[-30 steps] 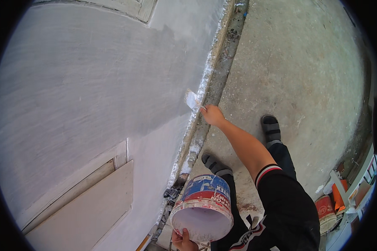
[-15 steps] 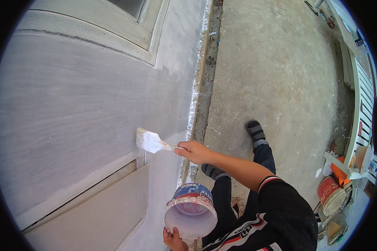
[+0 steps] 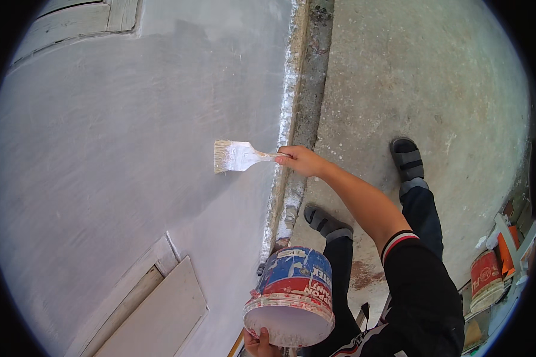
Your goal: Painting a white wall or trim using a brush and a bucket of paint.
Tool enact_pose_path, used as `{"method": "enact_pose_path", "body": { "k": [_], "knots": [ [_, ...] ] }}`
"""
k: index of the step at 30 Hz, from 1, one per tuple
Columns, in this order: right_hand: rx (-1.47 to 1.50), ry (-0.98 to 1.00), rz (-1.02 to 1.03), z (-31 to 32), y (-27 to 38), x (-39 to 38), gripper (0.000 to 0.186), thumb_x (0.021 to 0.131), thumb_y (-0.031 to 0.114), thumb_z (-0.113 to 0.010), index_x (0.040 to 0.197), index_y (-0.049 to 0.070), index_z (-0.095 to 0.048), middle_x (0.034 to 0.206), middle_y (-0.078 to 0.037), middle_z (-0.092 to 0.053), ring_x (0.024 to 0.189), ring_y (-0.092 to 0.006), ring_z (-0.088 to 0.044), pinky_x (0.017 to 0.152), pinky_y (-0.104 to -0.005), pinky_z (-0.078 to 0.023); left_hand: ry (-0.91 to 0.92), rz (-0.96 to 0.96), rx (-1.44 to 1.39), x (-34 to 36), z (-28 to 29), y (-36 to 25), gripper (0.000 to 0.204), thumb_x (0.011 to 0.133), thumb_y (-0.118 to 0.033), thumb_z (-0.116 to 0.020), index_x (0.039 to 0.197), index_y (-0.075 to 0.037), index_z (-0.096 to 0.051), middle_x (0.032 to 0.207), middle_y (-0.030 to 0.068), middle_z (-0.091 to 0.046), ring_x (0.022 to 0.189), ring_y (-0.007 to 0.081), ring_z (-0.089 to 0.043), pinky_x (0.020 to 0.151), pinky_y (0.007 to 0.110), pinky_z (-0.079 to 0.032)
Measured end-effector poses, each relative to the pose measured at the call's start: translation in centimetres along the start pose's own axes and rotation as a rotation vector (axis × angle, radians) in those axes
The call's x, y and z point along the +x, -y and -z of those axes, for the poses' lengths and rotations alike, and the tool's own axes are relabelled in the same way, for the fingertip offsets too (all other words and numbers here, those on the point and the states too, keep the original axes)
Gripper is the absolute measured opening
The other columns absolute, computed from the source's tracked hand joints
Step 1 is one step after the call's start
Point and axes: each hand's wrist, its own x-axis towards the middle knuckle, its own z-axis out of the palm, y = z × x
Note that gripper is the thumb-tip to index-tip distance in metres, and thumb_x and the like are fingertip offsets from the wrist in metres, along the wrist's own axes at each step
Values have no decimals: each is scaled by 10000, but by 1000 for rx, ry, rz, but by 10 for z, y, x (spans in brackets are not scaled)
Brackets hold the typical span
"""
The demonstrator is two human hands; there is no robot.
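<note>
My right hand (image 3: 299, 159) is closed around the handle of a wide paint brush (image 3: 239, 156) with white paint on it; its pale bristles point left against the grey-washed wall (image 3: 119, 137). A paint-streaked edge strip (image 3: 287, 83) runs along the foot of the wall, just right of the brush. Low in the view my left hand (image 3: 259, 344) grips the rim of a blue and red paint bucket (image 3: 296, 273), tilted so that its whitish inside shows.
My sandalled feet stand on the concrete floor (image 3: 411, 71), beside a narrow gutter (image 3: 307, 113). Wooden frames (image 3: 119, 15) and a pale board (image 3: 149, 303) are in the wall. At the right lie a red bucket (image 3: 485, 276), an orange object (image 3: 505, 256) and white railing pieces.
The brush moved from the wall's foot leftward and down the picture, then back up to its present spot on the wall. My left hand still holds the bucket. The view has shifted.
</note>
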Motion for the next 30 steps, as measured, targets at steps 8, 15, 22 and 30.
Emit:
{"method": "enact_pose_path", "body": {
  "k": [8, 15, 22, 30],
  "knots": [
    [-258, -282, -204, 39, -60, -9, 327, 877, 319, -528, 822, 6, -601, 678, -152, -571, 620, -269, -543, 606, -382, -430, 20, -60, 18, 8, 12, 6, 390, 796, 10, -622, 1164, -2, -493, 1008, 118, -582, 887, 216, -554, 784, 357, -472],
    [-344, -341, -235, 6, 31, -17, 353, 852, 333, -506, 800, 0, -613, 750, -208, -612, 738, -385, -590, 680, -441, -459, 138, -125, 59, 0, 44, -1, 434, 780, 20, -636, 1186, 13, -485, 1017, 125, -585, 883, 217, -552, 778, 355, -471],
    [-359, -302, -110, -46, 189, -76, 332, 856, 323, -498, 786, 15, -601, 708, -199, -606, 703, -382, -592, 654, -457, -460, 101, -129, 56, -32, 57, -27, 452, 774, 8, -648, 1196, 2, -487, 993, 101, -592, 822, 201, -559, 729, 338, -481],
    [6, 21, 289, -43, 218, -107, 297, 885, 291, -531, 746, 29, -529, 548, -109, -469, 501, -246, -455, 511, -347, -381, 44, -141, 18, -51, 39, -25, 447, 773, -27, -663, 1189, -12, -503, 972, 110, -608, 809, 209, -573, 679, 319, -492]
  ]
}}
